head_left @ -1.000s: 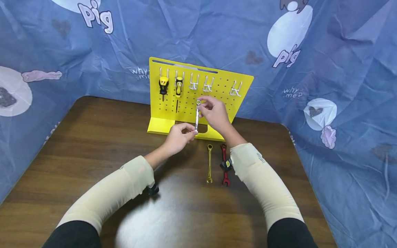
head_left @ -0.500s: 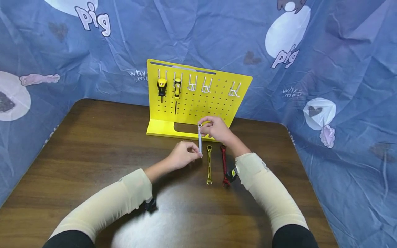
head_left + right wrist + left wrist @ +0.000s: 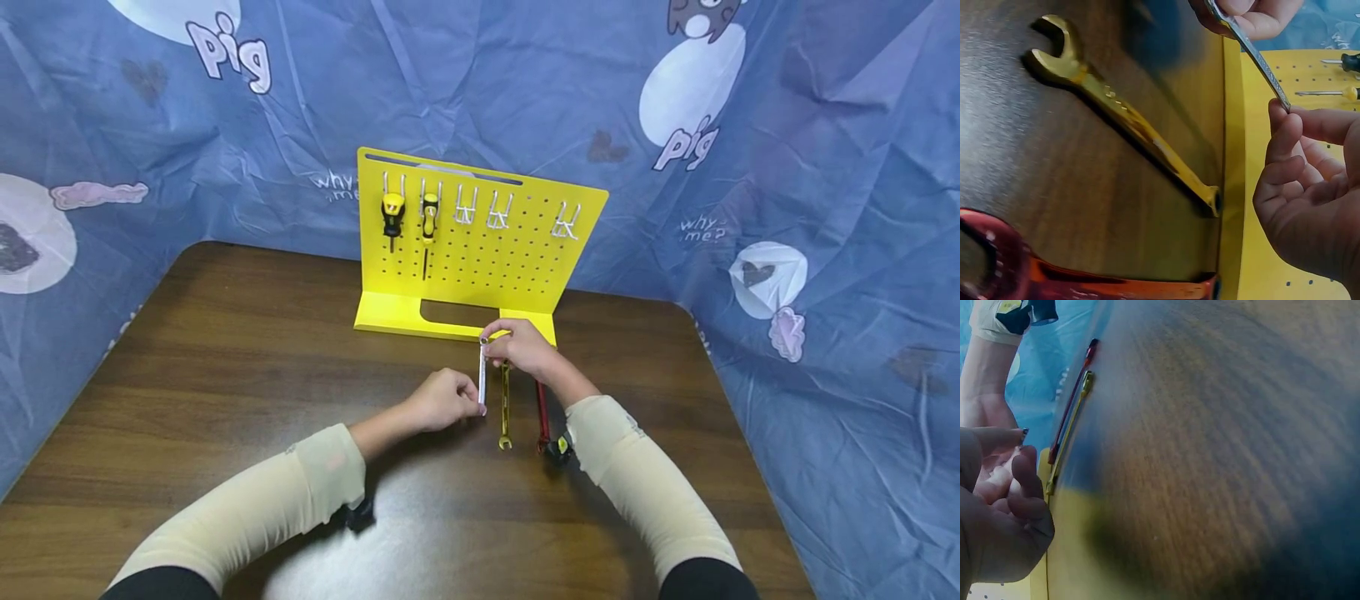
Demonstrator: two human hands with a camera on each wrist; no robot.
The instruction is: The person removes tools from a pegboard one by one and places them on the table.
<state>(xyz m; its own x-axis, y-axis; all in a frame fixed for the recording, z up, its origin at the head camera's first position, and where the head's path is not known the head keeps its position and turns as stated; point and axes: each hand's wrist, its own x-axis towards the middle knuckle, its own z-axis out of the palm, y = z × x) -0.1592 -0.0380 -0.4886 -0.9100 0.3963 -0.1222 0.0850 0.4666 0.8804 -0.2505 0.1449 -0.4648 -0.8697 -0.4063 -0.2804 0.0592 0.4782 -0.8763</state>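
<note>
A silver combination wrench spans both hands, upright in the head view and close over the table. My right hand pinches its ring end between thumb and fingertips, which the right wrist view also shows. Lower down, my left hand pinches the opposite end, and its fingers cover that end. Just right of it lies a gold wrench, its top partly behind my right hand. A red wrench lies beside the gold one, partly hidden by my right hand and the wrist camera.
A yellow pegboard stands at the back of the wooden table. Two black-and-yellow screwdrivers, a stubby one and a slimmer one, hang on its left hooks. Bare metal hooks sit farther right. Blue printed cloth surrounds the table.
Both hands have come down and toward me with the silver wrench, from in front of the pegboard to low over the table beside the gold wrench. Both keep their pinch on it.
</note>
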